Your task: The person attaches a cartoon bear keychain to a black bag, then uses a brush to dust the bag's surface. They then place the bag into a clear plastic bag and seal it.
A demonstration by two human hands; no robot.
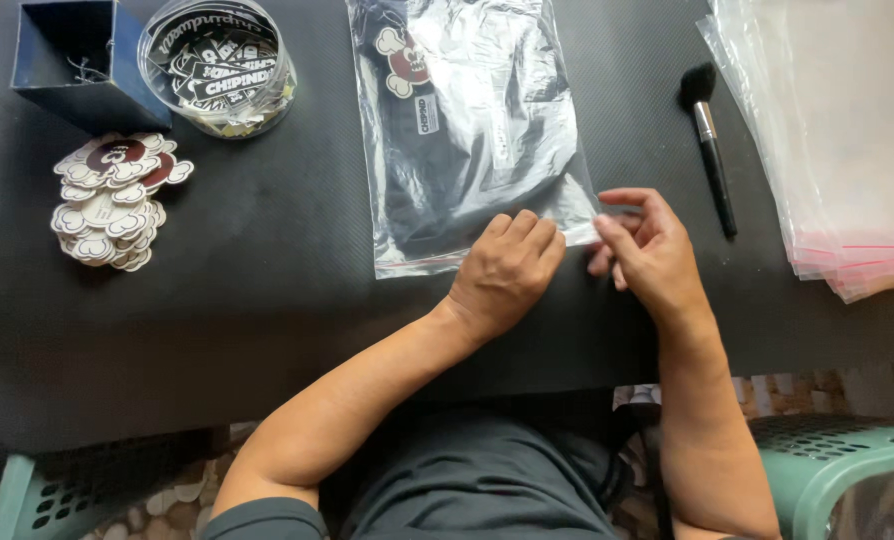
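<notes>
Item: clear zip bag point(472, 120), centre of the frame, lying flat on the black desk point(267, 290). Contents: a dark folded garment with a bone-shaped tag near its top. The red seal strip runs along the bag's lower edge, nearest the person.

Left hand point(507, 270): knuckles up, fingers curled, pressing down on the seal edge; its grip is closed onto the bag's rim rather than around it.

Right hand point(647, 250): at the bag's lower right corner, thumb and fingertips pinched together on that corner.

Handling note: the seal looks best closed by keeping the left hand as an anchor and running the pinch along the strip in one pass, with trapped air pushed out first; a wrinkle at the corner would likely leave a gap.

Nearby:
- stack of empty zip bags point(837, 140), right edge
- black brush point(709, 140), just right of the bag
- round clear tub of stickers point(217, 65), upper left
- blue box point(77, 60), upper left corner
- pile of bone-shaped tags point(112, 200), left
</notes>
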